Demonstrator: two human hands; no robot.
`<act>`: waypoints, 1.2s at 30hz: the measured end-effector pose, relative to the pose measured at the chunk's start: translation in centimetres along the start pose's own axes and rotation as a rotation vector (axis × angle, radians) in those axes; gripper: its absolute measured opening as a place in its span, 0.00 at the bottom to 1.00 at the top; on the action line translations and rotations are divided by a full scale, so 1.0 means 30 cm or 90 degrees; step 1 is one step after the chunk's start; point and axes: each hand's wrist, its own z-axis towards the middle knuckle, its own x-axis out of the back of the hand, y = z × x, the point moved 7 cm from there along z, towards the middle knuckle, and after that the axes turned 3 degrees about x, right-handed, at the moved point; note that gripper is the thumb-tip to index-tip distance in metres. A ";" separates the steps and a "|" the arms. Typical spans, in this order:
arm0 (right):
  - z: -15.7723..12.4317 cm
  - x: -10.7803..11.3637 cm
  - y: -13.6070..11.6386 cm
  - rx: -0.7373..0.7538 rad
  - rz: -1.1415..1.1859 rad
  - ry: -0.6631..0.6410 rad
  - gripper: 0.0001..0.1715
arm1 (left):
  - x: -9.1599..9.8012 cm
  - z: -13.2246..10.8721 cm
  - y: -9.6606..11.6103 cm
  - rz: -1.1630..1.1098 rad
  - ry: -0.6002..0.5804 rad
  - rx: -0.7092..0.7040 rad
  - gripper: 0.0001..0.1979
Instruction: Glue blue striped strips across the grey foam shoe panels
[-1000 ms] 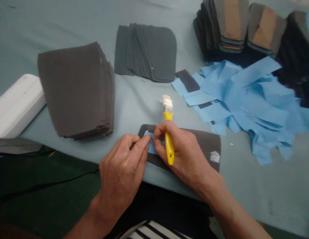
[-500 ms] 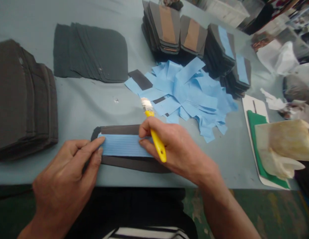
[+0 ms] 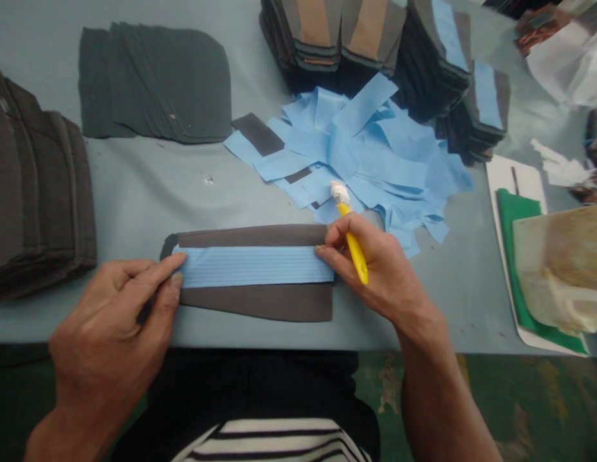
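A dark grey fabric piece [image 3: 260,305] lies at the table's near edge with a light blue strip [image 3: 253,266] laid along its length. My left hand [image 3: 113,327] presses the strip's left end with thumb and forefinger. My right hand [image 3: 375,269] pinches the strip's right end while gripping a yellow-handled brush [image 3: 352,244], its white, glue-coated tip pointing away from me.
A heap of blue strips [image 3: 366,154] lies behind the piece. Stacks of grey pieces sit at far left [image 3: 33,199] and back left [image 3: 154,83]; finished stacks [image 3: 385,38] stand at the back. A green-and-white board [image 3: 515,256] with a yellowish sheet lies at right.
My hands have drawn apart along the blue strip, spreading it flat over the grey piece's full length. The view has shifted right.
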 end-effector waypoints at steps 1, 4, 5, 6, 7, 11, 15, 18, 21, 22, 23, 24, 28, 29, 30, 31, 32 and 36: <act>-0.002 -0.003 0.003 -0.002 -0.001 0.005 0.05 | 0.001 0.000 0.001 0.001 0.002 0.000 0.17; -0.008 -0.007 0.009 -0.004 -0.004 0.019 0.06 | 0.003 0.000 0.005 -0.001 0.006 0.003 0.17; -0.010 -0.008 0.010 -0.004 -0.005 0.023 0.06 | 0.003 0.000 0.007 -0.001 0.006 0.003 0.17; -0.011 -0.008 0.010 -0.003 -0.007 0.026 0.06 | 0.003 0.000 0.010 -0.001 0.007 0.003 0.17; -0.012 -0.008 0.011 -0.002 -0.011 0.028 0.06 | 0.003 0.000 0.013 -0.001 0.009 -0.001 0.17; -0.018 -0.014 0.005 0.000 -0.056 0.027 0.05 | -0.002 0.001 0.015 0.012 -0.002 -0.005 0.17; -0.024 -0.018 -0.009 0.012 -0.112 0.040 0.04 | 0.001 0.003 0.012 0.018 0.001 -0.002 0.16; -0.027 -0.018 -0.017 0.022 -0.129 0.046 0.04 | 0.001 0.003 0.013 0.019 0.000 -0.006 0.16; -0.027 -0.020 -0.019 0.028 -0.152 0.036 0.05 | 0.000 0.002 0.011 0.013 0.002 -0.002 0.16; -0.027 -0.020 -0.020 0.031 -0.161 0.033 0.05 | 0.000 0.002 0.009 0.014 0.003 0.001 0.15; -0.027 -0.021 -0.021 0.035 -0.167 0.032 0.05 | 0.000 0.002 0.009 0.016 0.005 0.002 0.15; -0.027 -0.021 -0.022 0.040 -0.171 0.034 0.05 | 0.000 0.001 0.009 0.017 0.008 0.003 0.15; -0.031 -0.022 -0.022 0.047 -0.175 0.042 0.06 | 0.000 0.000 0.014 0.010 0.014 -0.001 0.16; -0.032 -0.021 -0.020 0.045 -0.171 0.042 0.07 | 0.000 0.000 0.015 0.010 0.014 0.000 0.16; -0.034 -0.020 -0.017 0.043 -0.168 0.041 0.07 | -0.001 0.000 0.015 0.010 0.012 0.001 0.16; -0.035 -0.017 -0.013 0.041 -0.163 0.040 0.07 | -0.001 -0.001 0.015 0.011 0.012 0.003 0.16; -0.037 -0.014 -0.009 0.040 -0.157 0.037 0.07 | -0.001 -0.001 0.014 0.010 0.011 0.004 0.16; -0.051 0.017 0.001 0.038 -0.176 0.049 0.08 | -0.001 -0.003 0.008 0.000 0.010 0.008 0.16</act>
